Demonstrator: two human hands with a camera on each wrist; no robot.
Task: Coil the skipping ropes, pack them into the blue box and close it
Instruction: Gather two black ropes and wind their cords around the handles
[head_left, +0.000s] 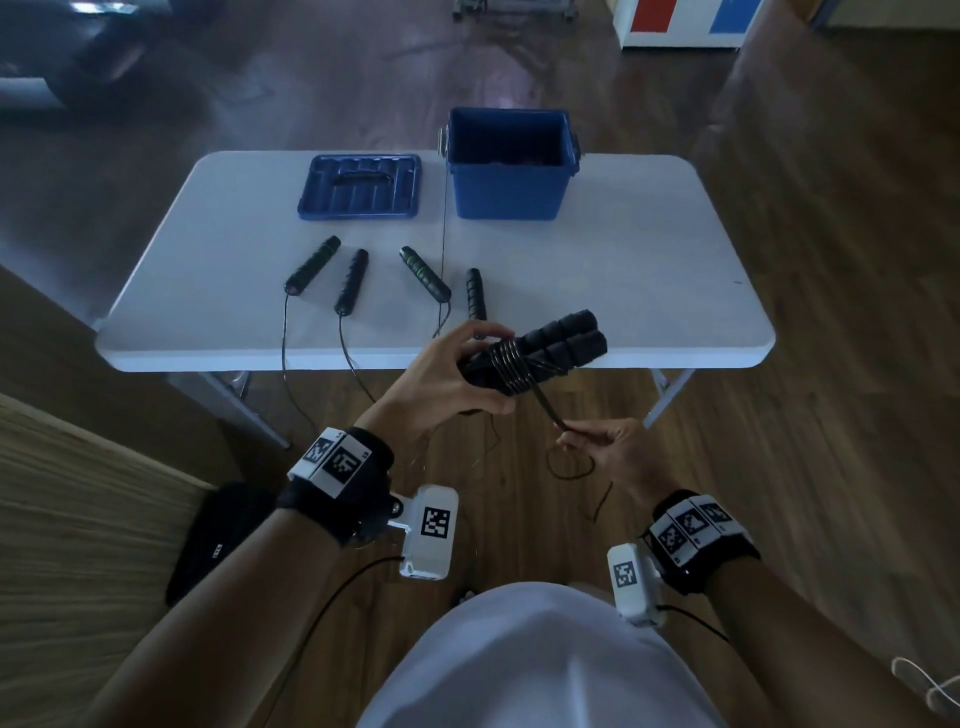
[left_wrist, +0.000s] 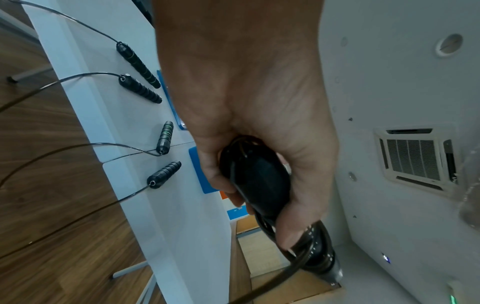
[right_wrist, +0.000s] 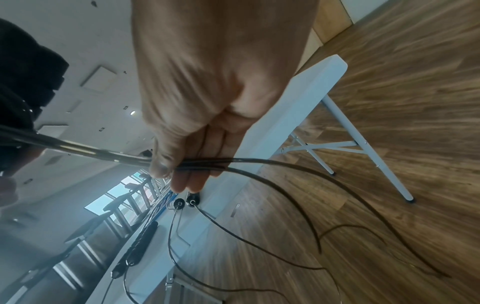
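Coiling: rope cord (head_left: 511, 364) is wound round the paired handles (head_left: 550, 345).
Left grip (head_left: 447, 376): closed round the handles.
Right grip (head_left: 605, 449): the loose cord is pinched, below-right of the left grip.
Blue box (head_left: 511, 166): open, on the tabletop (head_left: 649, 260) beyond both grips.

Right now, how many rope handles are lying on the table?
4, in a row near the front edge: far-left handle, second handle, green-ringed handle, rightmost handle. Two more are in the left hand.
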